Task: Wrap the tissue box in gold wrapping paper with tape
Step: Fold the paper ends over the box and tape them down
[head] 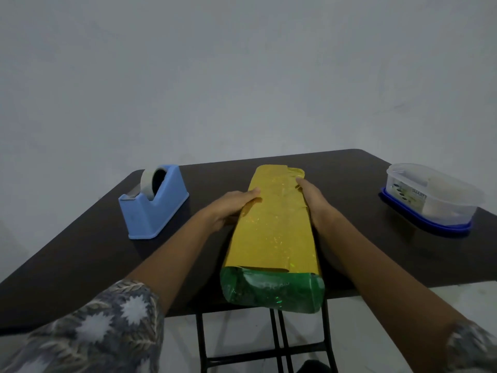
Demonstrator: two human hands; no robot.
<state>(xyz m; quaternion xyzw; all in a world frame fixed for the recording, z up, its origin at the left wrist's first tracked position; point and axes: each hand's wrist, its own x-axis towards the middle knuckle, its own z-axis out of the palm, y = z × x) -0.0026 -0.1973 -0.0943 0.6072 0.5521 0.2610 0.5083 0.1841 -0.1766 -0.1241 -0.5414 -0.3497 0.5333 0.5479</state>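
Gold wrapping paper (271,232), tissue box hidden inside, lies lengthwise mid-bench (357,238), its green near end overhanging the near edge. Left grip (231,208) and right grip (312,200) are flat, fingers straight, pressing its sides. Tape dispenser (153,203) sits at the far-left corner.

2 sleeves show: the left sleeve (102,327) at 7 o'clock, the right sleeve (473,345) at 5 o'clock, both grey-blue cloth printed with pale leaf fronds and white spiky blossoms. Below their hems the left forearm (166,265) and right forearm (376,267) are bare.
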